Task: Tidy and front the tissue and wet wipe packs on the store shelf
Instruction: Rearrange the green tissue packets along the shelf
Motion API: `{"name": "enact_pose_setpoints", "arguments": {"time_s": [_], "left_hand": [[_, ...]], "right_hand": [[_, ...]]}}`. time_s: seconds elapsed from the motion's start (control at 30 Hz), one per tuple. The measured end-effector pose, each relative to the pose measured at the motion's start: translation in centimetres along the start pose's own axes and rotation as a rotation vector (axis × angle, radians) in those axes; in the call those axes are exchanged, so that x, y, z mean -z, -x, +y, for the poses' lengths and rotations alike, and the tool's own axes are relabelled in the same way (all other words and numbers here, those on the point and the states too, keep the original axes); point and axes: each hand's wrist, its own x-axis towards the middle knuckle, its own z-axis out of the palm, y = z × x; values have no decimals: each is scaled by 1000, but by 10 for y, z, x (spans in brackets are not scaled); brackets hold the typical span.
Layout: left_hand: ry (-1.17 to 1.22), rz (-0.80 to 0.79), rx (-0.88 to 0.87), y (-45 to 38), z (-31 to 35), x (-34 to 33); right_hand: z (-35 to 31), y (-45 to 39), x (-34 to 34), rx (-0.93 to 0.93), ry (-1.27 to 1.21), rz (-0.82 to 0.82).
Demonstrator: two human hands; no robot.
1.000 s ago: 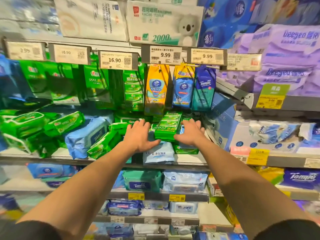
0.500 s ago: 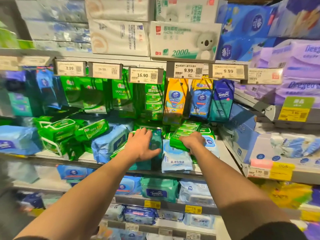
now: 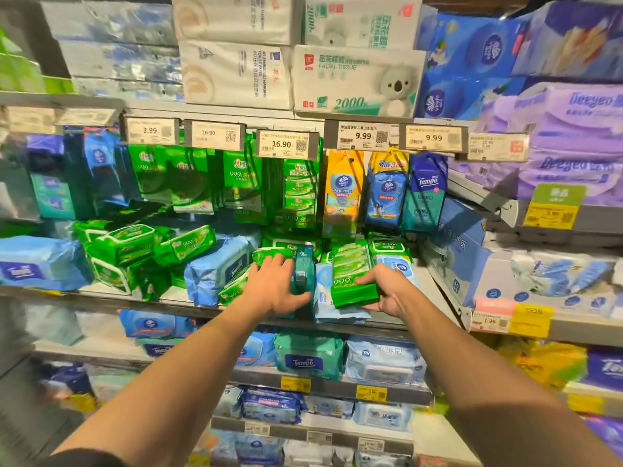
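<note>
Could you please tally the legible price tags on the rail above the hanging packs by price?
3.99 tag: 1
16.90 tags: 2
9.99 tags: 2
Total: 5 legible; the tags at either end of the rail are too blurred to read.

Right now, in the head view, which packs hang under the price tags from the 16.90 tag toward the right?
Green multipack → yellow Vinda pack → blue Vinda pack → dark blue and teal Tempo pack.
</note>
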Motion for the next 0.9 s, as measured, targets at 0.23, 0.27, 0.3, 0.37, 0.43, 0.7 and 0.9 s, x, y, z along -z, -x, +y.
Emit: {"name": "enact_pose_setpoints", "arguments": {"time_s": [0.23,0.27,0.3,0.37,0.43,0.7,0.9], "left_hand": [[19,11,55,17,1,3],[24,19,70,19,-5,5],[33,33,83,21,-12,8],[33,57,92,25,-30,12],[24,61,90,31,-52,15],[36,97,27,39,-129,37],[27,116,-39,37,-138,45]], "right_hand": [[20,25,-3,142,-161,-125],[22,30,-10,149,-170,-127],[25,33,-16,159,-165,-132],[32,38,-33,208,-201,-150],[38,42,-54,267,-237,-146],[16,26,-130,413,-412,-89],[-11,12,-147,448,-378,-58]]}}
